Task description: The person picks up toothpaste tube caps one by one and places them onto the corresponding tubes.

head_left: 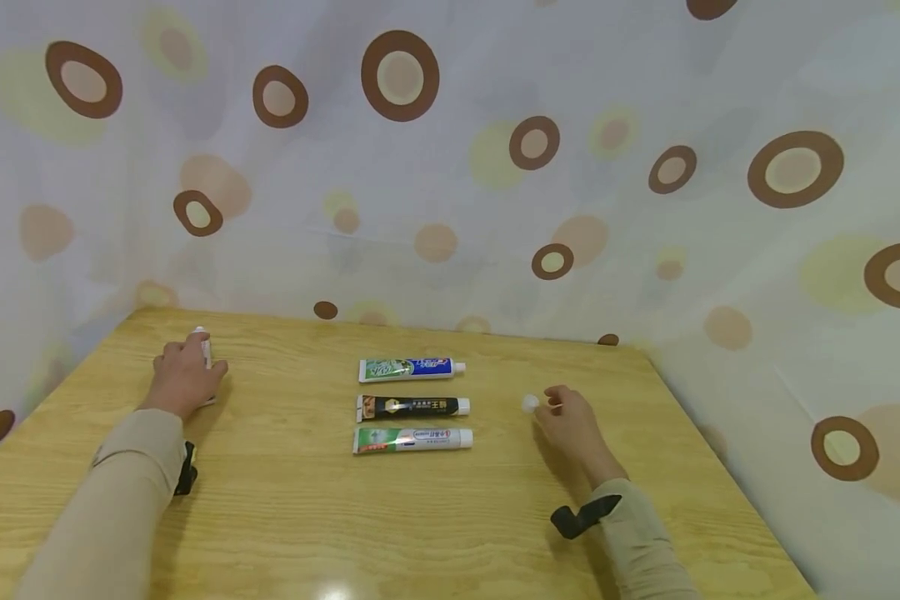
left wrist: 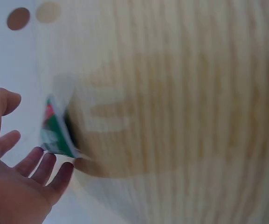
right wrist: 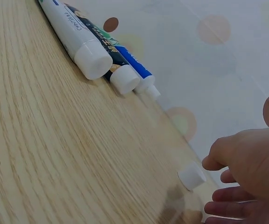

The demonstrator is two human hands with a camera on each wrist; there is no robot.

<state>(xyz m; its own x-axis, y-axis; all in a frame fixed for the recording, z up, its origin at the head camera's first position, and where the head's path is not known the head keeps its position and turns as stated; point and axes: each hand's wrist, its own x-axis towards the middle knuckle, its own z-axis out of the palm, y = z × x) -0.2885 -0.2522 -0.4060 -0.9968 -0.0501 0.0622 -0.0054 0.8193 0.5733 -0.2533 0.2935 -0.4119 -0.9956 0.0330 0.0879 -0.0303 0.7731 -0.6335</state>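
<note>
At the far left of the table, my left hand (head_left: 182, 379) is over a toothpaste tube (head_left: 207, 352) and hides most of it. In the left wrist view the tube's green and red end (left wrist: 57, 133) lies by the fingertips, with the thumb apart from it; whether they touch I cannot tell. On the right, my right hand (head_left: 573, 425) has its fingers loosely bent beside a small white cap (right wrist: 191, 176). That cap stands on the table, and the right wrist view shows a gap between it and the thumb.
Between the hands, three capped toothpaste tubes lie in parallel: a green and blue one (head_left: 407, 368), a black one (head_left: 412, 407) and a green and white one (head_left: 412, 440). A spotted cloth (head_left: 450, 183) rises behind the wooden table (head_left: 390, 517) and along its sides.
</note>
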